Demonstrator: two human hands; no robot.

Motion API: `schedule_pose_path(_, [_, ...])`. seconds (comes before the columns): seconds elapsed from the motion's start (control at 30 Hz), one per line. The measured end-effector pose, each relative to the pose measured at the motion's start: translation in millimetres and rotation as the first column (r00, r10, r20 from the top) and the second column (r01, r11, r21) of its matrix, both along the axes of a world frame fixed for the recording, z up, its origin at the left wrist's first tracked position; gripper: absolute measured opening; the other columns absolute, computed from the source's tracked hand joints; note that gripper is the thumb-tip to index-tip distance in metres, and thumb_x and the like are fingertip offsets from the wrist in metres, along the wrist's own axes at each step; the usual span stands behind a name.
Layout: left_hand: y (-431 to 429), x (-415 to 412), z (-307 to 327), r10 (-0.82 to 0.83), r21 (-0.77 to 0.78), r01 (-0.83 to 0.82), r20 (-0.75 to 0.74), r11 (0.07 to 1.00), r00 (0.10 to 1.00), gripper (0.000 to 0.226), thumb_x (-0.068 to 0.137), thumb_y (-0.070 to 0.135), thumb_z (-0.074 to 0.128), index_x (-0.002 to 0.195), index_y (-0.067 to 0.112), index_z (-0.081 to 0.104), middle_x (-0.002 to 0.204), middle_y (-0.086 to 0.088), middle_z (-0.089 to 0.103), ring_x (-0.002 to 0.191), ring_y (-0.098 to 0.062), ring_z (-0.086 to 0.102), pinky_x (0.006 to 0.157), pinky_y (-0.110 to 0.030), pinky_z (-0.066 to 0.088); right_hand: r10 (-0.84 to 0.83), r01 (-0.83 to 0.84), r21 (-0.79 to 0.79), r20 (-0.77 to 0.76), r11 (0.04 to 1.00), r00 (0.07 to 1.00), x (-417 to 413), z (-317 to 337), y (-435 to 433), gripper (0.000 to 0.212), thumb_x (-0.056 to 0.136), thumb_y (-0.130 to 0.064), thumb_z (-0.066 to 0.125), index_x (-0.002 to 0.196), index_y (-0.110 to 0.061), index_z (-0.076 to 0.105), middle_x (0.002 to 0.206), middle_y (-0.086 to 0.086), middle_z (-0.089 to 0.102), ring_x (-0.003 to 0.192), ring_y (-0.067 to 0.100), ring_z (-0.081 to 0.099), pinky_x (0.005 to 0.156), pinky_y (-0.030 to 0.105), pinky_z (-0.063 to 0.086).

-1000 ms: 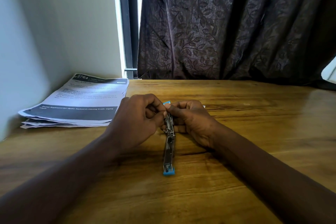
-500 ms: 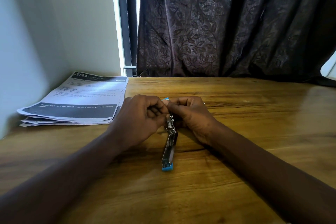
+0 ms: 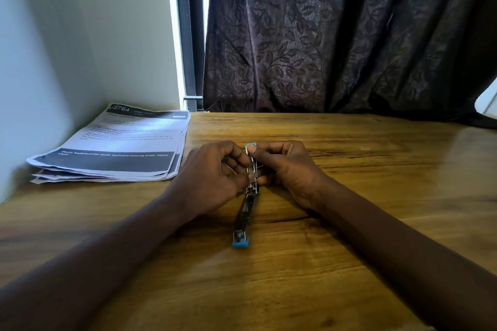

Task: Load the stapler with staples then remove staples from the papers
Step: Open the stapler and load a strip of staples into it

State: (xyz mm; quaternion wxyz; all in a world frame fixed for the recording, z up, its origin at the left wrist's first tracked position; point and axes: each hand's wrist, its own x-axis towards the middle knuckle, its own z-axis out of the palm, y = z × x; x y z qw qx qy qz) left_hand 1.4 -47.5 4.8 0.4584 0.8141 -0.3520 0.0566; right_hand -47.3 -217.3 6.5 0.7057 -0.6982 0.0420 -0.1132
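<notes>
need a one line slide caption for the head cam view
Both hands, left hand and right hand, work on the opened blue stapler on a wooden table, stacked papers waiting at left.

Single head-worn wide-angle view, looking forward and down, close over the wooden table (image 3: 349, 263), curtain (image 3: 336, 35) behind

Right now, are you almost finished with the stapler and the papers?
Not nearly. The stapler lies opened out flat on the table, and both hands, left hand and right hand, are working at its far end, so loading is under way. The papers sit untouched by the wall.
</notes>
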Motion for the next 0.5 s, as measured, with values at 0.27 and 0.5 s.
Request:
schedule_pose_path(0.27, [-1.2, 1.6, 1.7, -0.001, -0.026, -0.001, -0.088, 1.0, 0.996, 0.027, 0.074, 0.018, 0.084, 0.092, 0.026, 0.066, 0.072, 0.007, 0.074, 0.063, -0.009, 0.07, 0.068, -0.039, 0.061, 0.038, -0.037, 0.006, -0.024, 0.999, 0.999, -0.7, 2.0, -0.3, 0.03, 0.094, -0.02, 0.069, 0.106, 0.008, 0.07, 0.081, 0.01, 0.071, 0.06, 0.012, 0.065, 0.049, 0.022, 0.054])
schedule_pose_path(0.5, [1.1, 6.6, 2.9, 0.122, -0.153, -0.148, -0.165, 0.977, 0.979, 0.032, 0.079, 0.022, 0.084, 0.103, 0.024, 0.063, 0.064, -0.003, 0.074, 0.051, -0.015, 0.07, 0.064, -0.037, 0.058, 0.238, -0.239, -0.079, -0.017, 0.968, 0.971, -6.7, 7.5, 5.6, 0.038, 0.091, 0.004, 0.055, 0.125, -0.006, 0.066, 0.101, 0.018, 0.069, 0.084, 0.026, 0.062, 0.063, 0.029, 0.053])
